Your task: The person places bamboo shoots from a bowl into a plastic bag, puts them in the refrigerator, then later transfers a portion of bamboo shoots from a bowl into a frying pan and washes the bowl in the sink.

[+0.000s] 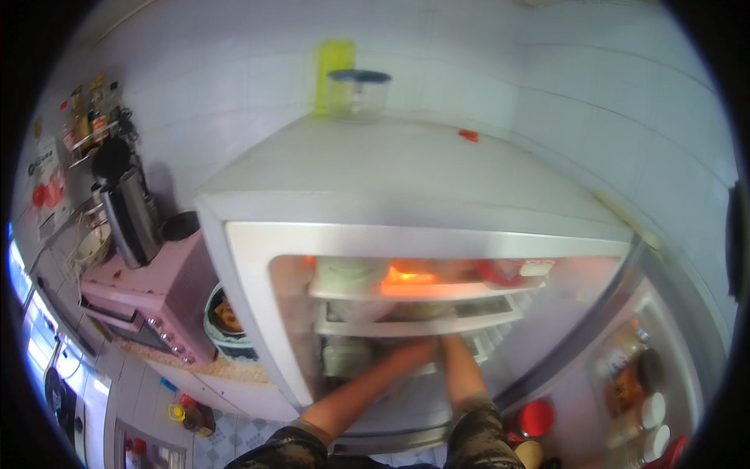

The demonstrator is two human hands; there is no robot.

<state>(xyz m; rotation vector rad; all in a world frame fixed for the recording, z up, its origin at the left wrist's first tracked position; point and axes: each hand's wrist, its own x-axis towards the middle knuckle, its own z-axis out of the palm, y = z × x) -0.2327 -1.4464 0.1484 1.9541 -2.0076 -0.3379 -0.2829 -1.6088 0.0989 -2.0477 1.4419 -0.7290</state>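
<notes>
Both forearms reach into an open refrigerator [410, 237], below its middle shelf [398, 328]. My left hand [429, 347] is blurred and mostly hidden near that shelf's front edge. Close beside it, my right hand [446, 341] also goes out of sight behind the shelf edge; what either one touches does not show. A pale container [347, 357] stands on the lower level, left of my arms. An orange light glows on the top shelf [345, 290], where a pale green container [345, 272] and a red round item [498, 273] sit.
The open door [674, 328] at right holds jars, including a red-lidded jar [536, 417]. At left, a pink toaster oven [176, 293] bears a steel kettle [130, 220]. A dark-lidded clear container [358, 97] stands on the refrigerator. Bottles [193, 417] are on the floor.
</notes>
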